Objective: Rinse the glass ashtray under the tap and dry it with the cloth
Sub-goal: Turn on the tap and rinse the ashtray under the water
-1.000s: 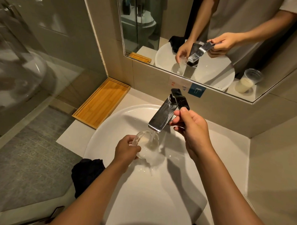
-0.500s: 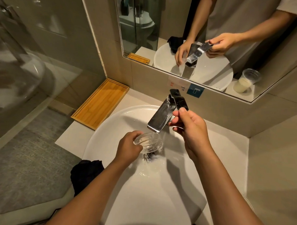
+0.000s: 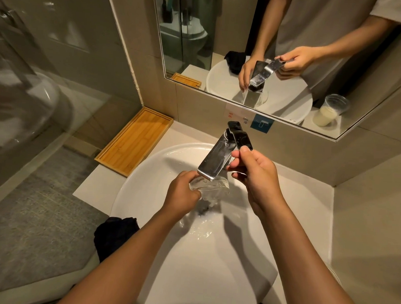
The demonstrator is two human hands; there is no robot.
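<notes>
Our left hand (image 3: 181, 194) fingers clamped on the glass ashtray (image 3: 210, 186) under the tap (image 3: 214, 159) spout, water running over it — our right hand (image 3: 256, 175) pinching the lever (image 3: 240, 136) — white basin (image 3: 147, 184) below, dark cloth (image 3: 114, 235) at its left rim.

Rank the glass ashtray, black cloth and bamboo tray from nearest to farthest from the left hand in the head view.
1. Glass ashtray: gripped by the left hand, under the spout.
2. Black cloth: on the basin's left rim, nearer the person.
3. Bamboo tray: on the counter's far-left corner.
</notes>
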